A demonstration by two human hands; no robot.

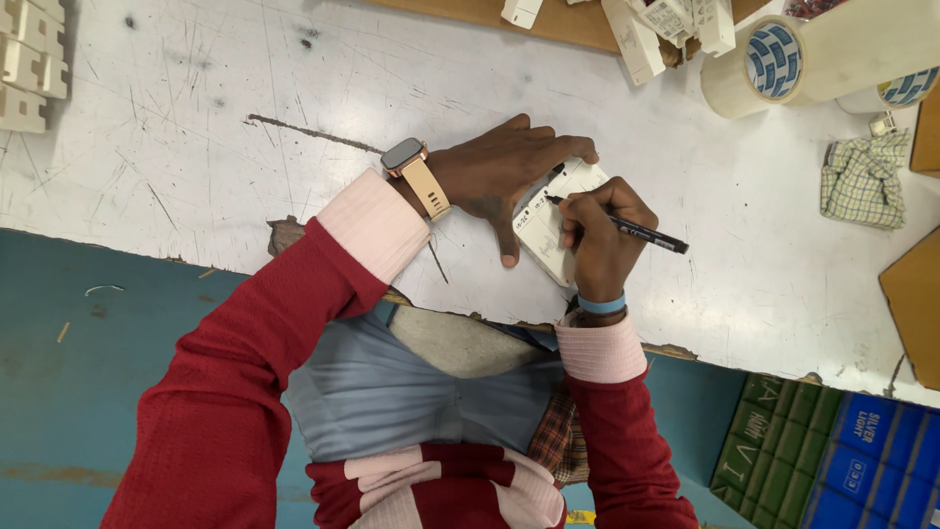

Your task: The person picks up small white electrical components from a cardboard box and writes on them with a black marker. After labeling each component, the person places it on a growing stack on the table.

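Note:
A small white box (pixel 544 227) lies on the scratched white table (pixel 225 127) near its front edge. My left hand (pixel 499 176), with a watch on the wrist, lies flat over the box's left side and holds it down. My right hand (pixel 599 235) grips a black pen (pixel 636 231) whose tip touches the top of the box. A blue band sits on my right wrist.
Rolls of tape (pixel 774 64) stand at the back right, with a checked cloth (pixel 864 178) beside them. Small white boxes (pixel 671 24) pile at the back; more white pieces (pixel 27 69) sit far left. Brown cardboard (pixel 913 294) lies right. Green and blue crates (pixel 832 460) stand below.

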